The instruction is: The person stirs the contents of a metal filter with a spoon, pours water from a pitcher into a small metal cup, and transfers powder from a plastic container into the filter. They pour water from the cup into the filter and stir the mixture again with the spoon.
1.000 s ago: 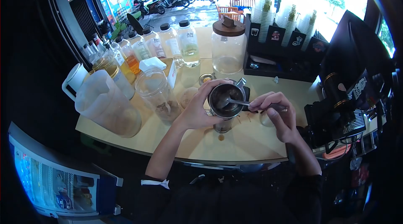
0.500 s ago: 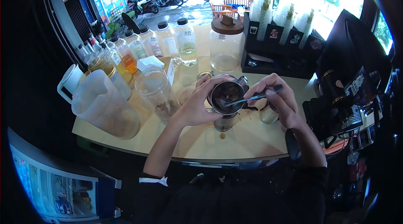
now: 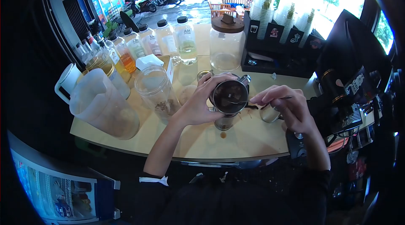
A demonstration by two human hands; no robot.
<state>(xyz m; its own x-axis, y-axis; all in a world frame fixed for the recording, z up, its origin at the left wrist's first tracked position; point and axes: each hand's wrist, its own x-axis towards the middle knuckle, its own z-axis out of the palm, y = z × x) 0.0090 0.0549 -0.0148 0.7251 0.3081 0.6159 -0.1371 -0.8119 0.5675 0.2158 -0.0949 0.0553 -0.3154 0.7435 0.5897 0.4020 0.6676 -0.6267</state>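
My left hand (image 3: 201,103) is wrapped round a metal pitcher (image 3: 228,107), tilted so its mouth faces me. Dark contents with some lighter lumps show inside; what they are I cannot make out. My right hand (image 3: 292,107) pinches a thin metal spoon (image 3: 244,102), whose far end reaches into the pitcher. Below the pitcher, a second metal vessel (image 3: 223,124) is partly hidden. A small cup (image 3: 270,114) stands on the counter beside my right fingers. Left of my left hand is a clear jar (image 3: 156,86) with brown bits near its bottom.
A large cloudy plastic pitcher (image 3: 105,109) stands at the counter's left. Several bottles (image 3: 186,43) line the back, next to a wooden-lidded glass jar (image 3: 226,50). Stacked cups (image 3: 263,14) fill a black holder at the back right. Dark equipment (image 3: 337,94) is at the right.
My right hand has shifted right and slightly down, its fingers now straighter over the spoon, which lies flatter. The pitcher stays in my left hand nearly unmoved.
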